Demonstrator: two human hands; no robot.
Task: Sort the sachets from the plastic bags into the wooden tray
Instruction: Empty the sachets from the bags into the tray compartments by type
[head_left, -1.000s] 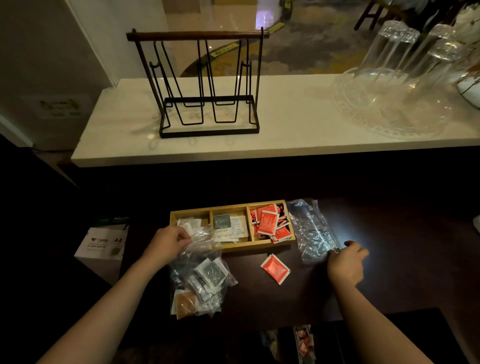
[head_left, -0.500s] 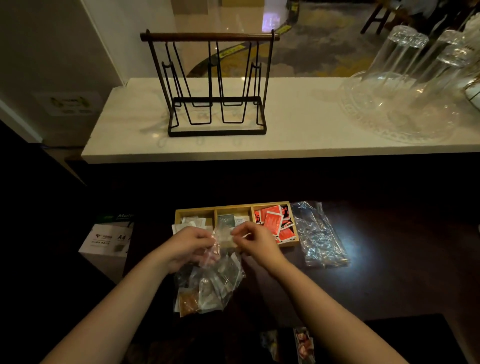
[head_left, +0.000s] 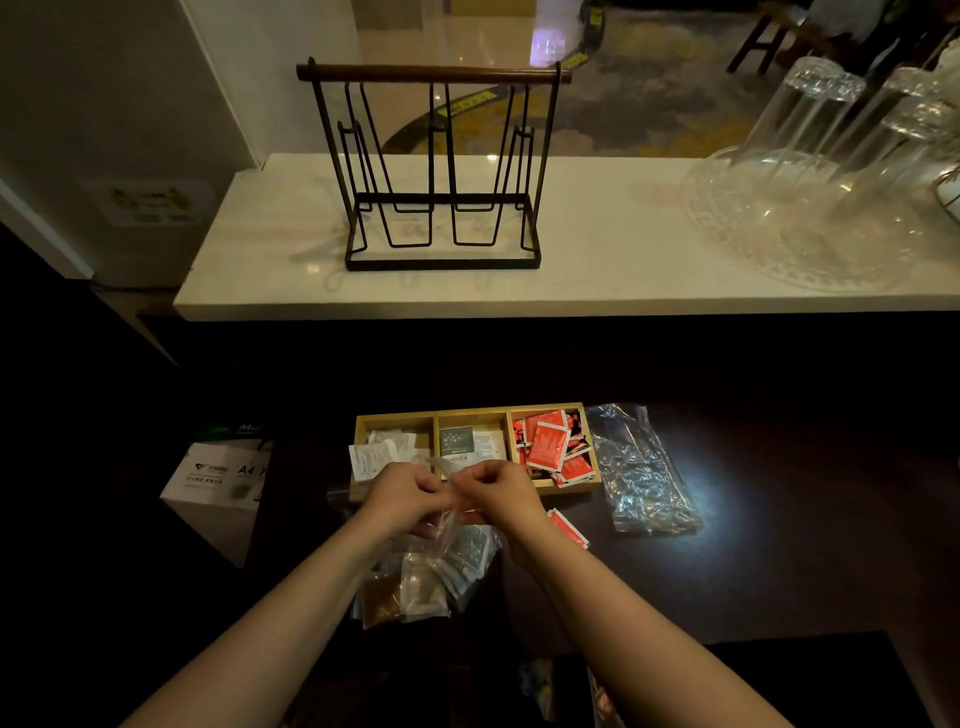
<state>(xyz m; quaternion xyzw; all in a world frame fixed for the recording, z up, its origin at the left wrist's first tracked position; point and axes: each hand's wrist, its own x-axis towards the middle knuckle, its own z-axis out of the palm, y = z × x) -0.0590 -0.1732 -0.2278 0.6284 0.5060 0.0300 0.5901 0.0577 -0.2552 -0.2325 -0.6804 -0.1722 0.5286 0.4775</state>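
A wooden tray (head_left: 435, 420) with three compartments lies on the dark table. White sachets (head_left: 375, 451) fill its left part, grey and white ones (head_left: 457, 441) the middle, red ones (head_left: 549, 444) the right. My left hand (head_left: 406, 498) and my right hand (head_left: 497, 491) pinch the top edge of a clear plastic bag (head_left: 436, 569) that holds several mixed sachets, just in front of the tray. A loose red sachet (head_left: 569, 526) lies beside my right wrist, partly hidden.
An empty crumpled plastic bag (head_left: 640, 470) lies right of the tray. A box of A4 paper (head_left: 218, 475) stands at the left. On the white counter behind are a black wire rack (head_left: 439, 166) and upturned glasses on a clear tray (head_left: 810, 208).
My right hand left the empty bag at the right and came to the filled bag. Both hands now hold its mouth close together in front of the tray.
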